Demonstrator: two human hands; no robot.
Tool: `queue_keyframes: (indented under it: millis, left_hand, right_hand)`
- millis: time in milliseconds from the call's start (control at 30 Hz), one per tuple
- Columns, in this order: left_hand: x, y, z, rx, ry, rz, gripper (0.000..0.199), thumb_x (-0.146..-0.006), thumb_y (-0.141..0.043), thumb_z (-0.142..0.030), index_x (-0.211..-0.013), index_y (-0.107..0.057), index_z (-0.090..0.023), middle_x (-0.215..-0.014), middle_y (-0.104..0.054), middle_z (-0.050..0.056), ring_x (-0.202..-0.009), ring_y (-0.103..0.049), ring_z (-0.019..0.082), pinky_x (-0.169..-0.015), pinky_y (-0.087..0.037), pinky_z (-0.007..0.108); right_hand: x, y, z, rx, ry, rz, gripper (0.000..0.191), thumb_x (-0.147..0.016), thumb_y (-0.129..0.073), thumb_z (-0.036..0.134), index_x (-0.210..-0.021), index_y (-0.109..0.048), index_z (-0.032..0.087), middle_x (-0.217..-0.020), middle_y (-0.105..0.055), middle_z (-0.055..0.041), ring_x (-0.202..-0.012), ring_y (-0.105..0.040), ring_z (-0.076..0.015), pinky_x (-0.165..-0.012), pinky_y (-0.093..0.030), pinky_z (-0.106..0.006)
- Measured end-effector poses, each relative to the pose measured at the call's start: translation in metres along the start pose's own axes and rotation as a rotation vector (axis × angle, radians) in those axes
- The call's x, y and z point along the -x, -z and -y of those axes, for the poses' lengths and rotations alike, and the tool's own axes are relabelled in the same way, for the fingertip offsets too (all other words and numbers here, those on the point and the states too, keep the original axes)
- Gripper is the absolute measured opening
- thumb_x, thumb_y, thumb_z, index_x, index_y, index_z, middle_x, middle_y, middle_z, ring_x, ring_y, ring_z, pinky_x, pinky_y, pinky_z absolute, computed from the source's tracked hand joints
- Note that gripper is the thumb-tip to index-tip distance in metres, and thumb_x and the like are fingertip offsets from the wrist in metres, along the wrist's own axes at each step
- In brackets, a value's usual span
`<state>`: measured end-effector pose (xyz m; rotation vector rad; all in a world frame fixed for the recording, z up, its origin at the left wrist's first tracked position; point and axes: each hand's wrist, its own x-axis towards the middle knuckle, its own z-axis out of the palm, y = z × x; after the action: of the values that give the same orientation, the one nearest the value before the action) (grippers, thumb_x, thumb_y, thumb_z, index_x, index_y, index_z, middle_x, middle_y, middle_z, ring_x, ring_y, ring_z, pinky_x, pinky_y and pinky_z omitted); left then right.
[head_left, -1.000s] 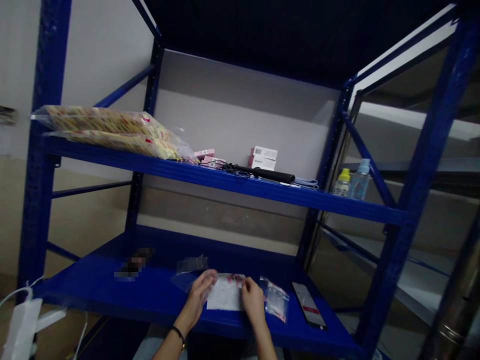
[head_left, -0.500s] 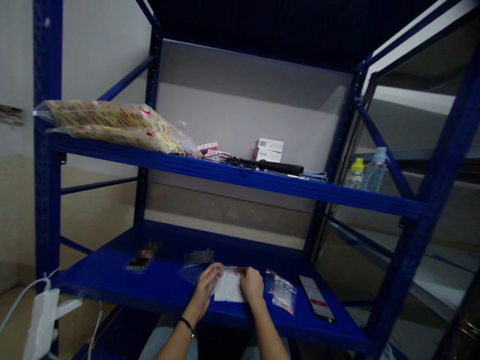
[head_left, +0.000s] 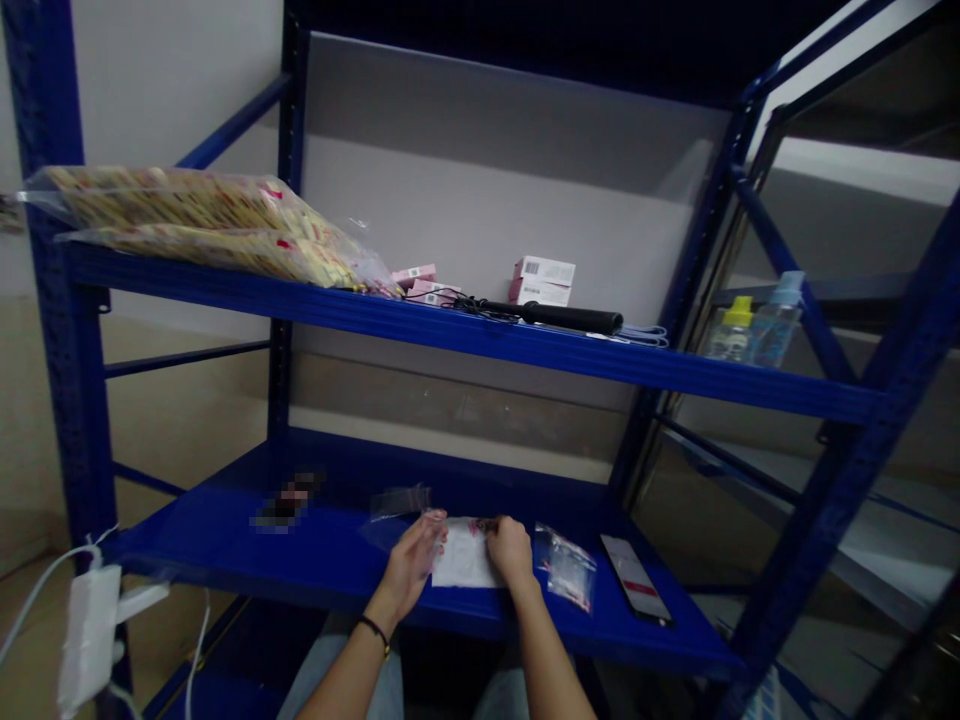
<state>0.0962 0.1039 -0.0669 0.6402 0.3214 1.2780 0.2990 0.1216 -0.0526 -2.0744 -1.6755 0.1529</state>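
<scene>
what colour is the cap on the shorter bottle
The cap is yellow, seen in the head view.

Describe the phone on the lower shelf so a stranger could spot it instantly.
On the blue metal shelving unit, take the lower shelf. Past the right hand and a small clear plastic bag, a smartphone lies flat. Unlike the soft bags nearby, it is a rigid slab with a lit screen.

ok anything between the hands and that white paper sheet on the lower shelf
Nothing visible: the left hand and right hand reach the edges of the white paper sheet on the blue metal shelf. A clear plastic bag lies past the left hand and a red-marked clear zip bag past the right hand, neither between.
</scene>
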Motion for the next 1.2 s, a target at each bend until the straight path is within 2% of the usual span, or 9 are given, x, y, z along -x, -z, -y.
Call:
queue_keyframes:
  millis: [133, 267, 400, 467, 567, 700, 800, 1000, 1200]
  left_hand:
    - [-0.003, 0.006, 0.005, -0.046, -0.039, -0.031, 0.028, -0.076, -0.076, -0.037, -0.096, -0.075, -0.017, -0.101, -0.071, 0.009, -0.093, -0.065, 0.024, -0.081, -0.048, 0.031]
    - [-0.005, 0.007, 0.01, -0.166, -0.056, -0.009, 0.028, -0.076, -0.077, -0.035, -0.098, -0.075, -0.018, -0.105, -0.072, 0.008, -0.1, -0.064, 0.025, -0.087, -0.046, 0.031]
    - [-0.001, -0.004, 0.009, -0.357, -0.057, 0.081, 0.027, -0.081, -0.075, -0.036, -0.102, -0.074, -0.018, -0.1, -0.072, 0.008, -0.096, -0.065, 0.024, -0.087, -0.046, 0.029]
    - [0.001, -0.011, 0.009, -0.395, -0.058, 0.119, 0.031, -0.081, -0.076, -0.037, -0.105, -0.073, -0.018, -0.102, -0.073, 0.009, -0.098, -0.065, 0.025, -0.087, -0.046, 0.03]
    - [0.003, -0.014, 0.008, -0.403, -0.075, 0.116, 0.035, -0.078, -0.078, -0.036, -0.107, -0.073, -0.017, -0.108, -0.072, 0.011, -0.102, -0.064, 0.028, -0.089, -0.046, 0.032]
    - [0.001, -0.008, 0.009, -0.398, -0.083, 0.072, 0.027, -0.082, -0.075, -0.037, -0.102, -0.074, -0.018, -0.102, -0.072, 0.008, -0.096, -0.064, 0.024, -0.086, -0.046, 0.029]
    - [0.0, -0.003, 0.009, -0.36, -0.088, 0.05, 0.026, -0.083, -0.074, -0.037, -0.101, -0.074, -0.018, -0.1, -0.071, 0.008, -0.095, -0.063, 0.023, -0.085, -0.045, 0.028]
    - [-0.001, -0.001, 0.009, -0.338, -0.058, 0.016, 0.029, -0.081, -0.075, -0.04, -0.101, -0.074, -0.019, -0.096, -0.071, 0.006, -0.094, -0.063, 0.021, -0.083, -0.045, 0.026]
    - [-0.003, 0.004, 0.009, -0.233, -0.037, 0.005, 0.027, -0.079, -0.076, -0.036, -0.1, -0.075, -0.019, -0.104, -0.071, 0.008, -0.098, -0.064, 0.024, -0.086, -0.046, 0.029]
  right_hand:
    - [-0.009, 0.013, -0.013, -0.136, 0.069, 0.039, 0.019, -0.081, -0.055, 0.016, -0.089, -0.072, 0.019, -0.093, -0.076, -0.0093, -0.094, -0.069, -0.0224, -0.077, -0.046, -0.025]
    - [-0.017, 0.029, -0.021, -0.279, 0.088, 0.023, 0.026, -0.082, -0.052, 0.02, -0.102, -0.069, 0.015, -0.095, -0.075, -0.0083, -0.087, -0.069, -0.0202, -0.073, -0.048, -0.024]
    - [-0.008, 0.042, 0.002, -0.628, 0.211, 0.021, 0.03, -0.084, -0.055, 0.033, -0.103, -0.066, 0.012, -0.091, -0.073, -0.0089, -0.08, -0.067, -0.0203, -0.068, -0.049, -0.025]
    - [0.002, 0.047, 0.02, -0.725, 0.338, 0.107, 0.029, -0.082, -0.059, 0.035, -0.099, -0.068, 0.014, -0.083, -0.072, -0.0056, -0.074, -0.065, -0.0184, -0.066, -0.048, -0.025]
    - [0.008, 0.055, 0.036, -0.634, 0.484, 0.221, 0.028, -0.085, -0.058, 0.038, -0.099, -0.071, 0.017, -0.084, -0.072, -0.0032, -0.077, -0.065, -0.0174, -0.069, -0.047, -0.024]
    - [-0.005, 0.053, 0.021, -0.307, 0.295, 0.09, 0.031, -0.092, -0.043, 0.024, -0.101, -0.072, 0.016, -0.095, -0.074, -0.0059, -0.087, -0.067, -0.018, -0.074, -0.047, -0.023]
    - [-0.015, 0.04, 0.003, -0.109, 0.198, 0.094, 0.027, -0.085, -0.048, 0.014, -0.089, -0.074, 0.018, -0.092, -0.076, -0.0054, -0.089, -0.068, -0.018, -0.075, -0.045, -0.021]
    - [-0.022, 0.015, 0.0, 0.09, 0.109, 0.043, 0.026, -0.088, -0.049, 0.02, -0.096, -0.073, 0.017, -0.106, -0.072, -0.0128, -0.1, -0.066, -0.0223, -0.082, -0.046, -0.026]
    - [-0.037, 0.009, 0.013, 0.212, 0.083, 0.105, 0.026, -0.078, -0.064, 0.026, -0.1, -0.072, 0.014, -0.106, -0.071, -0.018, -0.098, -0.068, -0.0285, -0.079, -0.05, -0.032]
